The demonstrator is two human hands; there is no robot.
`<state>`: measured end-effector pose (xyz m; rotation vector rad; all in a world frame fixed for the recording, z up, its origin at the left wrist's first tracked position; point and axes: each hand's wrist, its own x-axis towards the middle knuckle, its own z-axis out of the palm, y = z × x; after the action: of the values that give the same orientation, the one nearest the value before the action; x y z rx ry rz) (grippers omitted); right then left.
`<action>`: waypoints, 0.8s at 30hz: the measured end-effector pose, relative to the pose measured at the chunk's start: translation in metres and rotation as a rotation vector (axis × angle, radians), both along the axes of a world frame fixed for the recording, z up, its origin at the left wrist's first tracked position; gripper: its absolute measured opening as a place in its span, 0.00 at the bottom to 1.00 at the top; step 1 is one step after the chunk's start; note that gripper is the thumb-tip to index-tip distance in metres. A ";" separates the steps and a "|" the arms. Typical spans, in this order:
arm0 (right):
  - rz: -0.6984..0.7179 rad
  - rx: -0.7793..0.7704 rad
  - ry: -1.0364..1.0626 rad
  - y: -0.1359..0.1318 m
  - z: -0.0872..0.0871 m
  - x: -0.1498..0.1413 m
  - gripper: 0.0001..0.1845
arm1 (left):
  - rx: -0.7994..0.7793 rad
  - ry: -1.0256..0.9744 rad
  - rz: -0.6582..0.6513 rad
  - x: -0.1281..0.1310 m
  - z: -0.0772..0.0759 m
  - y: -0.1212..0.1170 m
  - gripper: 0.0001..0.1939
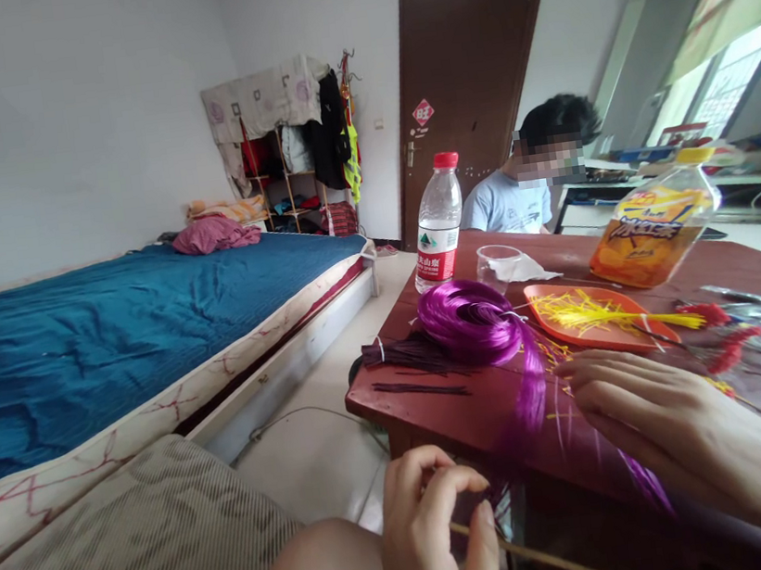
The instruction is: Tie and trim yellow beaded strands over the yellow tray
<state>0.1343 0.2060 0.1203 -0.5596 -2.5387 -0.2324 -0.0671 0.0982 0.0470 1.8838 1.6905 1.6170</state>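
Observation:
Low at the front, my left hand [433, 530] pinches a thin tan stick [564, 562] between thumb and index finger. That stick slants down to the right. Over the table's near side, my right hand [649, 408] reaches in with its fingers stretched out. Its fingertips are by small loose yellow pieces [556, 351] and the hanging end of a coiled bundle of shiny purple strands [465, 316]. The thumb is hidden. Beyond that hand, a bunch of yellow stamen-like strands [587, 309] lies on an orange plate [641, 342].
On the red-brown table [433, 423] are dark stems [404, 355], a water bottle [439, 221], a clear cup [494, 268], an orange drink bottle [656, 221] and red fuzzy stems [730, 351]. A person [513, 197] sits across. A bed [114, 339] stands left.

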 end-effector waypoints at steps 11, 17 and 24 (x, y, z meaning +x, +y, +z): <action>-0.244 -0.522 0.483 0.017 -0.004 0.012 0.11 | 0.017 0.174 -0.052 0.012 0.040 0.028 0.07; -0.098 -0.591 0.523 0.029 0.009 -0.003 0.13 | -0.080 0.243 -0.023 0.026 0.060 0.057 0.05; -0.029 -0.552 0.552 0.035 0.006 -0.003 0.10 | -0.224 0.129 -0.039 0.029 0.062 0.071 0.06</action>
<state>0.1309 0.2409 0.1260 -0.7417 -2.0312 0.5593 -0.0384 0.1695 0.1088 1.9317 1.7873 1.2567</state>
